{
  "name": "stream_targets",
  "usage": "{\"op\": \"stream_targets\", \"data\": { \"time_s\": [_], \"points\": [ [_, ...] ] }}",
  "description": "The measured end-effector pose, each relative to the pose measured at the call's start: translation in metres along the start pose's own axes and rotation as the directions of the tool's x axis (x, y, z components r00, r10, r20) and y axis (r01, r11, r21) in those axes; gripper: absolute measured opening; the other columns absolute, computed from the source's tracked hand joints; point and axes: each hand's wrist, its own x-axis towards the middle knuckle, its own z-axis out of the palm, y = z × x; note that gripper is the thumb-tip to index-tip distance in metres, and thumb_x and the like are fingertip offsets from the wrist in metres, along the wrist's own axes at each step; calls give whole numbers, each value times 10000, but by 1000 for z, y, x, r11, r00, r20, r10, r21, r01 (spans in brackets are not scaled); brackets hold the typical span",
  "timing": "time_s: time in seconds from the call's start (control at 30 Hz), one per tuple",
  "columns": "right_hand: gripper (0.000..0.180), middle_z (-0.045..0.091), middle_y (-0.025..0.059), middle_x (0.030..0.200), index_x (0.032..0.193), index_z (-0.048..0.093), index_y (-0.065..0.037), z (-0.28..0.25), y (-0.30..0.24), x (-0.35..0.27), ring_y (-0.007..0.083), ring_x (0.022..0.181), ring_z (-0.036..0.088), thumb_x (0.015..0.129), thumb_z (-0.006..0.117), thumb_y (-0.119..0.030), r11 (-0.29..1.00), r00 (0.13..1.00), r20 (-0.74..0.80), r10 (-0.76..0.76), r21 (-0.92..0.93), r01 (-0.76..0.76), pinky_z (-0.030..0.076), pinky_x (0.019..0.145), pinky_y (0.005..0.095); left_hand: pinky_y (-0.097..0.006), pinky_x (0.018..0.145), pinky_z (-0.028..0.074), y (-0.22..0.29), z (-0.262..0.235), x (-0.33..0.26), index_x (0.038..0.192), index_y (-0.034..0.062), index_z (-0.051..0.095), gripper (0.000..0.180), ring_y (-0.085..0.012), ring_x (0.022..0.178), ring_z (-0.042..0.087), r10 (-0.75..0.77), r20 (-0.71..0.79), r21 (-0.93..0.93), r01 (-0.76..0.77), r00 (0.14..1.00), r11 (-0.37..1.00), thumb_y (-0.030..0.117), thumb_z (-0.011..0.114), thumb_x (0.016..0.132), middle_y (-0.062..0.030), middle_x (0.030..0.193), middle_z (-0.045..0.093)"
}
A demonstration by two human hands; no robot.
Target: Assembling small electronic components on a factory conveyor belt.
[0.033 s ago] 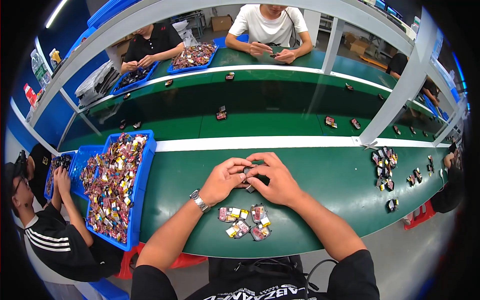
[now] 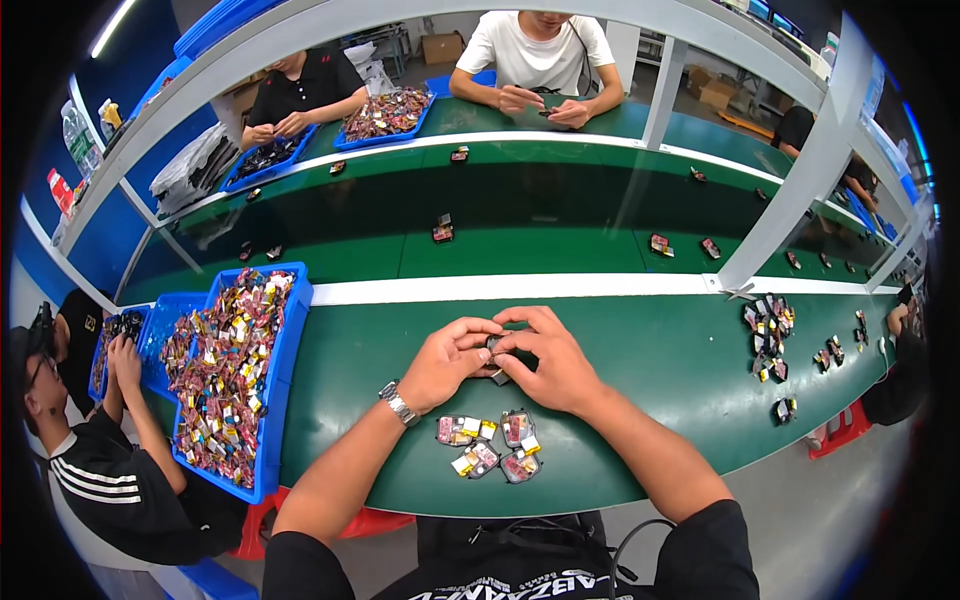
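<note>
We log almost no change from the earlier frame. Left hand (image 2: 452,358) and right hand (image 2: 548,362) keep the same pose, fingertips together, both grasping a small dark part (image 2: 493,342) mostly hidden by the fingers. It is above the green bench (image 2: 370,350), just beyond four clear-cased pieces (image 2: 519,429) with yellow and white tabs; we see these lying as they did. The blue tray (image 2: 268,455) on the left remains heaped with reddish parts (image 2: 228,375). Across the bench, the white-shirted co-worker (image 2: 540,55) also holds nearly the same posture.
</note>
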Motion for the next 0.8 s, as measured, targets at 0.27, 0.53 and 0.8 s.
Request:
{"op": "stream_targets", "data": {
  "time_s": [0.27, 0.53, 0.8],
  "points": [
    [106, 618, 79, 1169, 896, 723, -61, 8, 1, -2, 278, 1107, 553, 793, 709, -84, 1000, 996, -92, 3, -27, -5, 501, 881, 363, -287, 917, 540, -2, -3, 2, 1294, 16, 493, 325, -149, 1105, 604, 14, 17, -40, -13, 1000, 999, 23, 497, 970, -109, 1294, 573],
    [152, 633, 68, 1146, 921, 749, -79, 16, 2, -4, 268, 1085, 558, 773, 722, -57, 999, 984, -179, 6, -52, -15, 509, 870, 355, -287, 923, 539, -7, -6, 4, 1273, 31, 499, 301, -152, 1118, 601, 22, 10, -100, -21, 1000, 995, 24, 496, 973, -110, 1310, 572],
    [171, 628, 74, 1243, 969, 761, -107, 20, 6, -8, 277, 1169, 549, 803, 721, -94, 981, 974, -134, 181, 101, -168, 456, 986, 389, -276, 912, 529, -10, -6, 4, 1228, 45, 511, 256, -138, 1123, 600, 46, 23, -167, -42, 999, 985, 11, 488, 975, -100, 1338, 571]
  ]
}}
